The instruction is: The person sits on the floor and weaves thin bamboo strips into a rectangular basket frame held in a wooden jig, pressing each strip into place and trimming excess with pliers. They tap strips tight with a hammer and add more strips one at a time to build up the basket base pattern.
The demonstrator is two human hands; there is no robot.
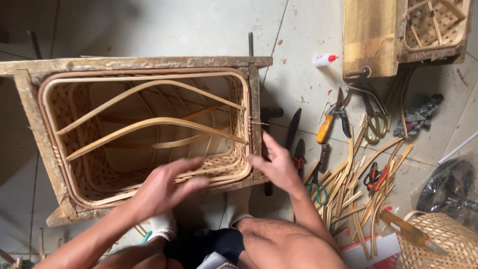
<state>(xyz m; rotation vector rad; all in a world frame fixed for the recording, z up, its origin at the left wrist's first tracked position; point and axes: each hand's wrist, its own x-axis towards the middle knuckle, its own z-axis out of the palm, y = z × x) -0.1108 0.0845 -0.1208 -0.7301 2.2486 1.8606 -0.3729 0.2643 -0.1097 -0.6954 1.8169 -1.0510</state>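
A woven bamboo basket [149, 134] sits inside a rough wooden frame [149, 64] on the pale tiled floor [199, 25]; all positions below are given relative to this basket.

Left hand [164, 187]: over the basket's near rim, fingers spread and slightly blurred, palm down. It is released, closed on nothing; whether the fingertips touch the rim cannot be told.

Right hand [274, 164]: at the basket's near right corner, resting against the frame's right post, fingers extended and loose. It grasps nothing.

Inside the basket, two bent bamboo strips [154, 124] arch across the opening from the left wall to the right wall, one above the other.

To the right of the basket, just past the frame, dark-handled tools [294, 127] lie on the floor. Farther right lie yellow-handled pliers [328, 122], then a pair of scissors [373, 122], then a crumpled glove [418, 117].

To the right and nearer the person, a loose heap of cut bamboo strips [348, 189] fans out, with orange-handled cutters [376, 177] on top.

At the far right, nearest the person, stands a second woven basket [448, 244]. Far right and beyond, a second wooden frame [371, 35] holds another basket; a small white bottle with a red cap [324, 60] lies between it and the first frame.

The person's bare knees [279, 244] and white socks [239, 204] show just below the basket's near side.
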